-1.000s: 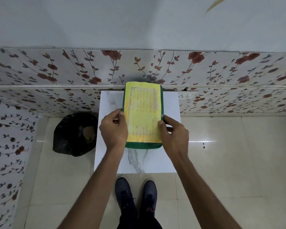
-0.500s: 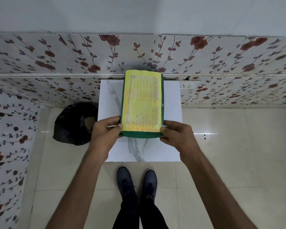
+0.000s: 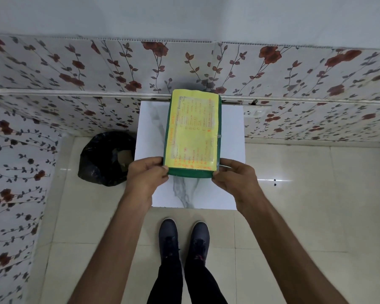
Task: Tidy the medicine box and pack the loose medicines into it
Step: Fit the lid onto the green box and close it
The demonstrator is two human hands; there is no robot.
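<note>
Head view, looking down. Your left hand (image 3: 148, 175) and right hand (image 3: 234, 177) are well apart, each clamped on one near corner of the medicine box (image 3: 193, 133), thumbs on top and fingers curled under the green rim. The box is a green, rounded-cornered case with a yellow label covering its lid (the orange print on the label is too small to read). Its lid is shut. It lies lengthwise away from you over the middle of the small white marble-patterned table (image 3: 228, 172), its far end reaching toward the wall; whether the near end rests on the tabletop or is raised slightly in your grip cannot be told.

The table stands against a wall covered in floral panels (image 3: 75, 69), red flowers on dark stems. To the left of the table, on the pale tiled floor (image 3: 305, 194), sits a black bin bag (image 3: 101, 159) with its mouth open and a piece of brownish card showing inside. Your dark shoes (image 3: 183, 240) stand side by side on the floor just before the table's near edge.
</note>
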